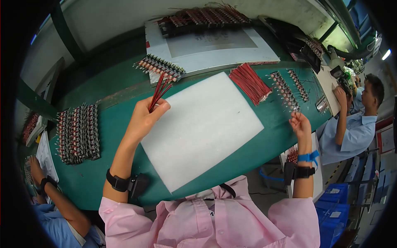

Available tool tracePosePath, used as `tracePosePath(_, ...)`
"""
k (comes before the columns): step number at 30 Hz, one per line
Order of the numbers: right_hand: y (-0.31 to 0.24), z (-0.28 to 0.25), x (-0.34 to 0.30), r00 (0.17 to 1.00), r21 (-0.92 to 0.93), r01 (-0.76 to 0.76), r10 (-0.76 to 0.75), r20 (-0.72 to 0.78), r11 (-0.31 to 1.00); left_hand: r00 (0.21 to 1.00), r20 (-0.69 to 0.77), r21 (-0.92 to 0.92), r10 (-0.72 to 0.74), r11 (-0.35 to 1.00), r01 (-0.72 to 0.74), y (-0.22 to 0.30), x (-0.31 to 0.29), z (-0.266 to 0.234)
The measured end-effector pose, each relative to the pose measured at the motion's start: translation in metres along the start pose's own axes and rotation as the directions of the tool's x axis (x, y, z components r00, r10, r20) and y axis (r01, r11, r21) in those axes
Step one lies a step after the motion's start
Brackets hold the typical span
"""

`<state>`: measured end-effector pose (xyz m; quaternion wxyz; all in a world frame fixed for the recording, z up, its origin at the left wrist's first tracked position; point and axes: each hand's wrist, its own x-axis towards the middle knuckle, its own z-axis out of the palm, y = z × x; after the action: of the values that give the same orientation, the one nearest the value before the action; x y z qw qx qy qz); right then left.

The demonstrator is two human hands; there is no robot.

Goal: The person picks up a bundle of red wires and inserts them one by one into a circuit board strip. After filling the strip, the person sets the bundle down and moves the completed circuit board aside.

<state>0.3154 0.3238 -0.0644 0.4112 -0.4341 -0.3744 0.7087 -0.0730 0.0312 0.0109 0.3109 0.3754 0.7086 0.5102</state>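
My left hand (144, 118) is closed round a small bunch of red wires (159, 91), which stick up from the fist above the left edge of a white foam sheet (202, 132). At the right, my right hand (301, 125) has its fingers pinched at the near end of a strip of small circuit boards (284, 89). A shorter board strip (298, 84) lies just beyond it. Between the foam sheet and these strips rests a thick bundle of red wires (250, 84) with bare, light-coloured ends.
Several board strips (78, 132) lie together on the green table (118, 136) at the left. Another group of boards (161, 67) sits against a white panel (215, 53) at the back. Co-workers sit at both sides; blue bins (333, 206) stand low at the right.
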Motion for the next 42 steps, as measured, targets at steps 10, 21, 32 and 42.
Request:
tracePosePath(10,-0.016,-0.003,0.076,0.961,0.086,-0.005,0.029,-0.274,0.996,1.000,-0.003,0.055,0.013,0.998,-0.013,-0.013,0.005,-0.004)
tracePosePath(21,-0.027,0.002,0.067,0.965,-0.056,-0.037,0.021,-0.261,0.998,0.998,0.003,0.127,0.060,0.990,-0.060,-0.012,0.004,-0.011)
tracePosePath(32,-0.016,0.003,0.023,0.995,0.033,-0.035,0.038,-0.094,0.999,0.927,-0.267,0.055,0.264,0.964,-0.259,0.030,-0.026,-0.051)
tracePosePath(42,0.052,0.162,-0.148,0.814,-0.395,0.095,0.157,0.559,0.914,0.824,-0.450,0.597,0.344,0.802,-0.008,0.009,-0.073,-0.120)
